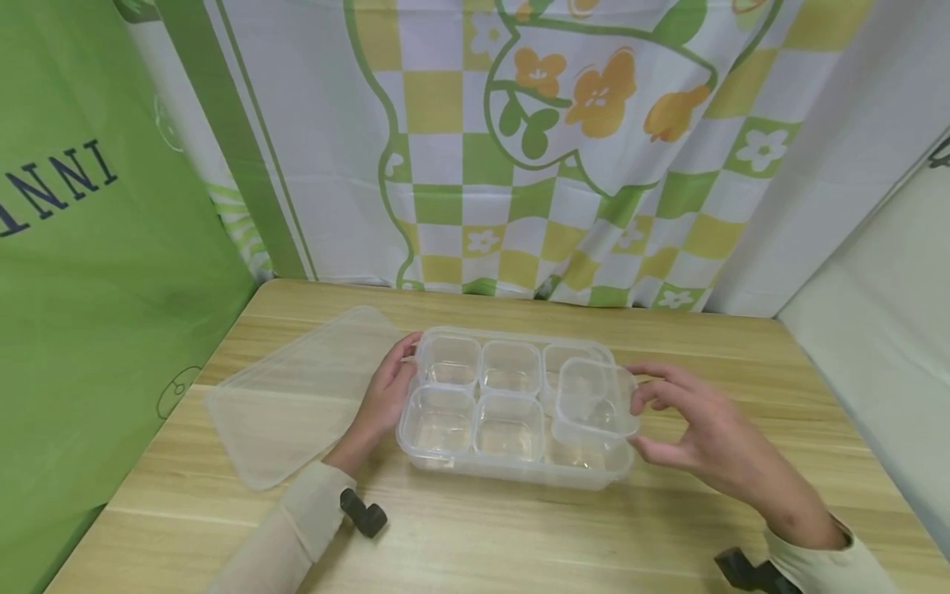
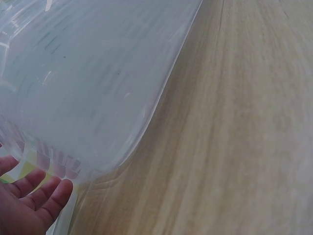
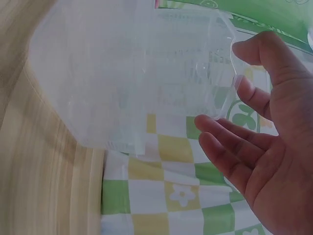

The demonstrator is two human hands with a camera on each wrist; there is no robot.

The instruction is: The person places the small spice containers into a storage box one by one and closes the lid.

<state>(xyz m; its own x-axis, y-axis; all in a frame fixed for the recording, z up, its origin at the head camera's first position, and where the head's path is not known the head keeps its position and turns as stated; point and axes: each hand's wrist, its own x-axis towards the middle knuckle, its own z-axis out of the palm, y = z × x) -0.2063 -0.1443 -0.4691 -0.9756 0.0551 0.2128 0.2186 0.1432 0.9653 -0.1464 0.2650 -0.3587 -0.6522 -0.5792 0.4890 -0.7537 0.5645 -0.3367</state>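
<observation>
A large clear plastic box (image 1: 512, 472) stands on the table, with several small square clear tubs (image 1: 445, 421) in two rows inside it. My right hand (image 1: 698, 421) pinches one small clear tub (image 1: 594, 400) by its right edge, thumb in front and fingers behind. That tub is raised and tilted over the right end of the box; in the right wrist view, it shows side-on (image 3: 190, 63). At the box's left end, my left hand (image 1: 384, 392) rests its fingers on the outer wall. The left wrist view shows those fingertips (image 2: 58, 196) fairly straight against the plastic.
A flat translucent lid (image 1: 304, 404) lies on the wooden table (image 1: 475, 536), left of the box and partly behind the left forearm. A patterned curtain (image 1: 512, 190) hangs along the table's back edge, and green fabric (image 1: 111, 289) hangs on the left.
</observation>
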